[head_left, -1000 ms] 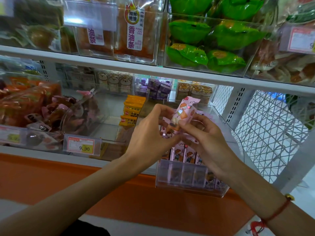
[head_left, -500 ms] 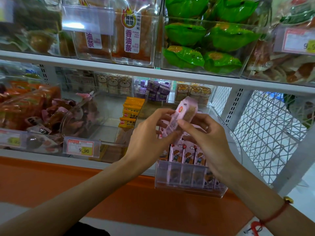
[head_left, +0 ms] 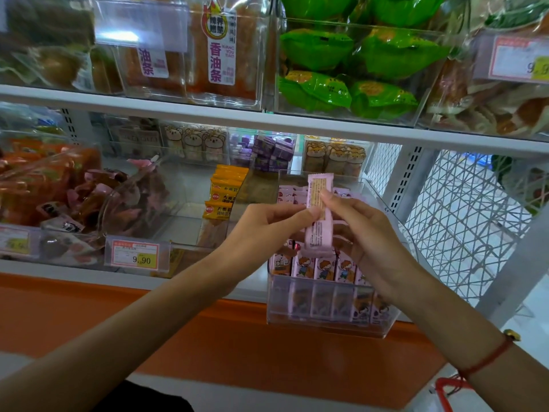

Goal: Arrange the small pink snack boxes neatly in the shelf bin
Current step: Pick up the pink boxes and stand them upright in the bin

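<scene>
A small pink snack box (head_left: 318, 227) stands upright above the clear shelf bin (head_left: 323, 319), its printed back toward me. My left hand (head_left: 264, 233) pinches its left edge with thumb and fingers. My right hand (head_left: 368, 242) pinches its right edge near the top. Inside the bin, a front row of pink boxes (head_left: 323, 267) stands upright side by side, and more pink boxes (head_left: 289, 194) lie at the back.
Yellow snack packs (head_left: 221, 194) sit in the clear bin to the left. A price tag (head_left: 135, 257) reads 9.90. A white shelf edge (head_left: 267, 120) runs above, with green packs (head_left: 341, 63) over it. White wire mesh (head_left: 463, 221) closes the right side.
The pink box has turned from tilted with its cartoon front showing to upright with its printed back toward me. Both hands stayed on it and shifted slightly.
</scene>
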Demonstrator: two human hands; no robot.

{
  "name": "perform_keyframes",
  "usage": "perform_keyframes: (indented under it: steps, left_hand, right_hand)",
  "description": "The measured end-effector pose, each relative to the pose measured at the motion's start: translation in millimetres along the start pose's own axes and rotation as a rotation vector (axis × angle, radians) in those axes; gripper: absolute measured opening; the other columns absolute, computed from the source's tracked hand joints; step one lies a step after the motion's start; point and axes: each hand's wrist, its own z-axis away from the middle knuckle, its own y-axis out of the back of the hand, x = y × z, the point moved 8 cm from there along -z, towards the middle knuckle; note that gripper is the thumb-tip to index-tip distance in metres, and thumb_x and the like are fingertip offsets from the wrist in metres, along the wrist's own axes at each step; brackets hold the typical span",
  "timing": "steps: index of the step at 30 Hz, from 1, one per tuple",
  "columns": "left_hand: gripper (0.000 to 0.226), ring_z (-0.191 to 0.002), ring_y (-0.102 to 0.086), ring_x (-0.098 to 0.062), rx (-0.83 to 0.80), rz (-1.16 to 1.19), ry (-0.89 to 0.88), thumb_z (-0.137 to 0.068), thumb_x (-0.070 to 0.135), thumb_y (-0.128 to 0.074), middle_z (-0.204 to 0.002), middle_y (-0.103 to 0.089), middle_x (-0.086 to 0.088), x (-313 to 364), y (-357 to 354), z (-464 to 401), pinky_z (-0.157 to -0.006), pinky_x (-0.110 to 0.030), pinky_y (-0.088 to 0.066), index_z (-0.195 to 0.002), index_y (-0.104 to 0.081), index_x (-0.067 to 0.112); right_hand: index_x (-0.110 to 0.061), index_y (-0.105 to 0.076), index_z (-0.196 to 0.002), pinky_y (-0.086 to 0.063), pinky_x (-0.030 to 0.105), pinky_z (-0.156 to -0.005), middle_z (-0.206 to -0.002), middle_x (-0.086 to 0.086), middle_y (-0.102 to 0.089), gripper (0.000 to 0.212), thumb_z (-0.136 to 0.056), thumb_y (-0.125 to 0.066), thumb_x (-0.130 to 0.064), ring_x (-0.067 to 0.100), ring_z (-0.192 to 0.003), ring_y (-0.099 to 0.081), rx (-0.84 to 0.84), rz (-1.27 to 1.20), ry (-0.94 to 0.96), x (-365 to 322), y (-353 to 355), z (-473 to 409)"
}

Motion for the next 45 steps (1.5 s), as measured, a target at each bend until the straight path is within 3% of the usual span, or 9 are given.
perform_keyframes:
  steps: [9,16,18,23,29,32,36,42,45]
  left_hand:
    - [0.033,-0.108,-0.061,-0.001,-0.010,-0.050,-0.145,-0.092,0.007,-0.055,-0.111,-0.068,0.015,8.4,8.2,-1.8,-0.091,-0.021,-0.051,-0.112,-0.058,0.032]
    - [0.034,-0.112,-0.058,-0.001,0.055,-0.214,-0.250,-0.084,0.014,-0.066,-0.115,-0.063,0.014,14.2,18.6,1.8,-0.098,-0.024,-0.048,-0.108,-0.056,0.035]
    - [0.033,-0.110,-0.058,0.000,0.074,-0.272,-0.256,-0.084,0.015,-0.068,-0.115,-0.063,0.015,14.5,19.7,1.8,-0.097,-0.023,-0.048,-0.110,-0.056,0.032]
    - [0.036,-0.096,-0.060,-0.006,0.253,-0.459,-0.346,-0.078,0.028,-0.076,-0.105,-0.065,0.012,27.6,26.1,8.9,-0.084,-0.024,-0.052,-0.110,-0.061,0.026]
    - [0.034,-0.102,-0.054,-0.006,0.224,-0.580,-0.356,-0.080,0.039,-0.070,-0.109,-0.057,0.013,33.5,14.6,13.5,-0.088,-0.033,-0.051,-0.111,-0.060,0.028]
    - [0.056,-0.115,-0.050,-0.001,0.166,-0.526,-0.240,-0.080,0.061,-0.050,-0.126,-0.053,0.014,26.1,12.9,9.6,-0.098,-0.033,-0.046,-0.127,-0.052,0.030]
    - [0.058,-0.111,-0.054,0.006,0.084,-0.452,-0.173,-0.086,0.040,-0.060,-0.124,-0.058,0.017,16.2,10.3,4.7,-0.096,-0.021,-0.048,-0.140,-0.044,0.028]
    - [0.047,-0.100,-0.065,-0.006,0.123,-0.124,-0.179,-0.082,0.026,-0.069,-0.112,-0.064,0.008,14.3,22.0,1.7,-0.082,-0.022,-0.055,-0.120,-0.048,0.045]
    - [0.051,-0.101,-0.068,-0.014,0.157,0.006,-0.151,-0.072,0.036,-0.070,-0.117,-0.063,0.001,10.8,24.9,0.7,-0.082,-0.030,-0.058,-0.117,-0.047,0.041]
  right_hand:
    - [-0.031,-0.060,-0.112,-0.054,0.039,-0.087,-0.105,-0.004,-0.068,0.043,-0.072,-0.073,-0.025,0.015,-0.103,-0.064,-0.058,0.164,0.329,-26.8,-9.0,8.3]
    - [-0.035,-0.064,-0.102,-0.055,0.033,-0.088,-0.103,-0.011,-0.069,0.043,-0.074,-0.075,-0.004,0.009,-0.106,-0.062,-0.138,0.222,0.414,-29.5,-14.6,12.3]
    - [-0.036,-0.063,-0.107,-0.055,0.035,-0.089,-0.107,-0.012,-0.068,0.045,-0.074,-0.076,-0.008,0.008,-0.108,-0.061,-0.130,0.229,0.420,-30.3,-14.3,12.7]
    - [-0.038,-0.044,-0.112,-0.055,0.033,-0.087,-0.113,-0.013,-0.060,0.072,-0.051,-0.072,-0.063,-0.003,-0.100,-0.062,-0.023,0.258,0.268,-18.4,-13.8,8.2]
    - [-0.015,-0.057,-0.114,-0.057,0.037,-0.085,-0.100,0.003,-0.070,0.060,-0.064,-0.070,-0.047,0.015,-0.093,-0.069,0.028,0.077,0.160,-13.1,-1.6,4.9]
    - [-0.009,-0.049,-0.125,-0.054,0.040,-0.089,-0.102,0.006,-0.069,0.070,-0.063,-0.072,-0.031,0.022,-0.096,-0.069,0.025,-0.030,0.132,-13.2,4.0,1.7]
    - [-0.013,-0.044,-0.128,-0.053,0.041,-0.091,-0.101,0.003,-0.072,0.055,-0.078,-0.070,-0.013,0.020,-0.097,-0.069,-0.013,-0.028,0.178,-18.9,2.2,3.7]
    - [-0.037,-0.039,-0.132,-0.049,0.027,-0.092,-0.120,-0.023,-0.057,0.067,-0.075,-0.073,-0.026,-0.003,-0.110,-0.056,-0.133,0.244,0.283,-21.6,-14.7,11.0]
    - [-0.036,-0.040,-0.126,-0.051,0.016,-0.080,-0.116,-0.016,-0.057,0.068,-0.066,-0.071,-0.041,-0.004,-0.102,-0.058,-0.111,0.287,0.283,-16.6,-19.0,11.1]
